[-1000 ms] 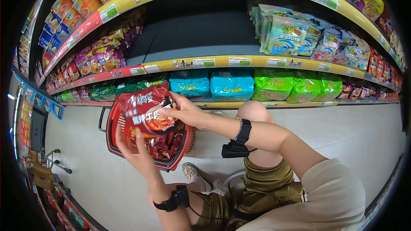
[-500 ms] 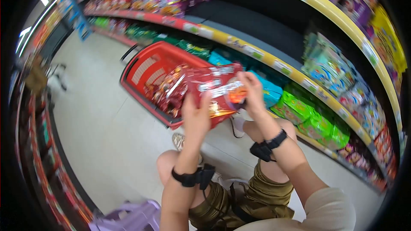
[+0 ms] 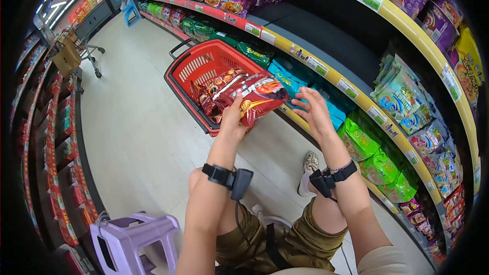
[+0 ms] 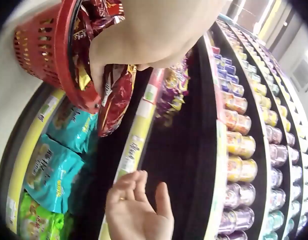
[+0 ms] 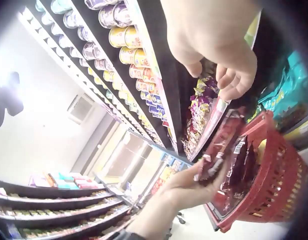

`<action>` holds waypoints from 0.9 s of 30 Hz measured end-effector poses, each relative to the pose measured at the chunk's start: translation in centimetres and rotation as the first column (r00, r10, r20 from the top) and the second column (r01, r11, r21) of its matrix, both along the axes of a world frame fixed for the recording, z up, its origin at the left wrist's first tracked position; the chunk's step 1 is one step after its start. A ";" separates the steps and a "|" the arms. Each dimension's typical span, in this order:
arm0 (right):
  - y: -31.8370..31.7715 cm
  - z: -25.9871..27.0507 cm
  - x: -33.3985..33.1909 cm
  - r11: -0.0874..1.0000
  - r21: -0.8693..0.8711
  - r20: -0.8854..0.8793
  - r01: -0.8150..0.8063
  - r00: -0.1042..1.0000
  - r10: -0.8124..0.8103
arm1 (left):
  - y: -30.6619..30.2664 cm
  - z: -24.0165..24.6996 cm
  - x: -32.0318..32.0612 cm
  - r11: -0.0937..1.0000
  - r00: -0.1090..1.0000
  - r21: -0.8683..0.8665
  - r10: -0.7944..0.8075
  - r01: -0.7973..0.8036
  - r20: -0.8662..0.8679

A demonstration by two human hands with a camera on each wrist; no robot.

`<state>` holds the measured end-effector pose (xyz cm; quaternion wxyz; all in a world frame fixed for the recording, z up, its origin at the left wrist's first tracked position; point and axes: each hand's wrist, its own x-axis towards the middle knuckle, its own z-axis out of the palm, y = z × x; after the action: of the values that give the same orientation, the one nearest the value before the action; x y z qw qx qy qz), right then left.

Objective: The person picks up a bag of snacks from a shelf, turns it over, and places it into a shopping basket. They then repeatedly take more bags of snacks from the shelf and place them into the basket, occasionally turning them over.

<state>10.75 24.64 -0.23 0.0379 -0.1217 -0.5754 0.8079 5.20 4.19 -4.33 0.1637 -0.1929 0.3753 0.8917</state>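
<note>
A dark red noodle packet (image 3: 262, 99) is gripped at its near left edge by my left hand (image 3: 232, 122), thumb across its front. It hangs tilted over the right part of a red shopping basket (image 3: 226, 56). More dark red packets (image 3: 206, 91) lie in that basket. My right hand (image 3: 316, 112) is just right of the packet with its fingers spread and holds nothing. In the left wrist view, the left hand (image 4: 154, 40) covers part of the packet (image 4: 119, 100). The right wrist view has the packet (image 5: 224, 142) standing up from the left hand (image 5: 189, 190).
Shelves run along the right side with teal packs (image 3: 285, 76), green packs (image 3: 379, 168) and pale blue bags (image 3: 402, 97). A lilac stool (image 3: 137, 239) stands at the lower left. Farther back are a cart (image 3: 76, 53) and another shelf row (image 3: 61, 163) on the left.
The right hand has let go of the packet and moved off to its right. My left hand still holds the packet, now tilted differently. The head view has swung left, bringing the lilac stool into sight.
</note>
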 end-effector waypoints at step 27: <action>6.8 -0.1 -3.4 0.992 0.062 -0.061 0.108 0.993 -0.104 | 2.4 -7.0 -1.8 -0.293 0.641 -0.922 -0.765 -0.253 0.067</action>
<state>7.35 31.46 -0.35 0.1012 -0.1276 -0.5927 0.7888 3.36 6.57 -11.37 0.0402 0.1765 0.9678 0.1749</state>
